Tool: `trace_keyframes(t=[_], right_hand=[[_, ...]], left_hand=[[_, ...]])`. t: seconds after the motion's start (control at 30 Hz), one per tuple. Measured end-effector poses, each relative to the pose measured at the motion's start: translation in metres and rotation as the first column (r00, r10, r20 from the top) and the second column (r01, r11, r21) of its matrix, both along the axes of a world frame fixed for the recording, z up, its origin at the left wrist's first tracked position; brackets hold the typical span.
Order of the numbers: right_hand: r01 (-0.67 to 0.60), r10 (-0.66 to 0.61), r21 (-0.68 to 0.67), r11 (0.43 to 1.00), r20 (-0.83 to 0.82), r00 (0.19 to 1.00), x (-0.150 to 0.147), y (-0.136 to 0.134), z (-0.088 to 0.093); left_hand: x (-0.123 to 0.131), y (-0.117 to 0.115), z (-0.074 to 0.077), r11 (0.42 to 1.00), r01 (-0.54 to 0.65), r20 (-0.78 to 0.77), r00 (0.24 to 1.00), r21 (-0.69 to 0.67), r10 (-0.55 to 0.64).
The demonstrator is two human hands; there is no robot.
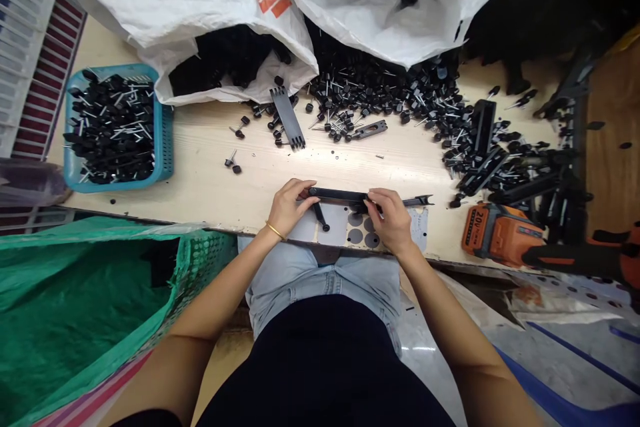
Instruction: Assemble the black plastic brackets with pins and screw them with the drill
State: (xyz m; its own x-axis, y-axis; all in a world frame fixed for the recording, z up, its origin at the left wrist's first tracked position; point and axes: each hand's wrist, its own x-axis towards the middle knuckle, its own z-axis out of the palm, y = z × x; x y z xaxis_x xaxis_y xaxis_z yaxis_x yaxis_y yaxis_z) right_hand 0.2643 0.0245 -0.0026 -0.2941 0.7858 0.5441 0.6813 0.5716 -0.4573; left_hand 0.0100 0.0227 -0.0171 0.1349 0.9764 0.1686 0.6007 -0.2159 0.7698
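**Black bar [339, 195] pinched at both ends, L hand [295, 203] + R hand [393, 213]**

Bar is held approx. level over the near edge of the tabletop [200, 147], in front of the person's waist. L hand: thumb + fingers closed on its L end. R hand: same grip nr the R end, fingertips partly hiding it. Can't say if the bar touches the surface below.

Short black arm [321, 218] angles down by the L end; forked piece [419, 201] sticks out past R hand. Joined to bar or just beside it, unclear.

Handling (my guess): prob. light, stiff, hard plastic or coated metal; won't sag betw. two pinches. Smooth faces might be a bit slippery, esp. if twisted. Not very fragile, tho thin fork tips could bend or snap. Best hold: ends, thumb vs. fingers across the narrow sides; keep off the prongs. If the short arm is hinged, it may swing, so steady it w/ a finger.

Under/nr hands: pale sheet w/ dark round spots [355, 235]. Beyond: loose knobs [370, 90].
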Motion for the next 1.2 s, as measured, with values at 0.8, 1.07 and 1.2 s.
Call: trace_keyframes(t=[0.8, 1.07, 1.2], right_hand=[[-0.196, 0.202, -0.066, 0.978, 0.505, 0.839, 0.038, -0.001, -0.021], [-0.084, 0.095, -0.045, 0.995, 0.539, 0.837, 0.025, -0.010, -0.024], [-0.084, 0.130, -0.108, 0.991, 0.537, 0.834, 0.028, -0.008, -0.028]], left_hand=[[0.000, 0.017, 0.007, 0.983, 0.065, -0.039, 0.997, -0.170, -0.073], [0.008, 0.013, 0.004, 0.989, 0.001, -0.105, 0.994, -0.145, -0.016], [0.008, 0.021, -0.001, 0.990, 0.043, -0.083, 0.995, -0.138, -0.055]])
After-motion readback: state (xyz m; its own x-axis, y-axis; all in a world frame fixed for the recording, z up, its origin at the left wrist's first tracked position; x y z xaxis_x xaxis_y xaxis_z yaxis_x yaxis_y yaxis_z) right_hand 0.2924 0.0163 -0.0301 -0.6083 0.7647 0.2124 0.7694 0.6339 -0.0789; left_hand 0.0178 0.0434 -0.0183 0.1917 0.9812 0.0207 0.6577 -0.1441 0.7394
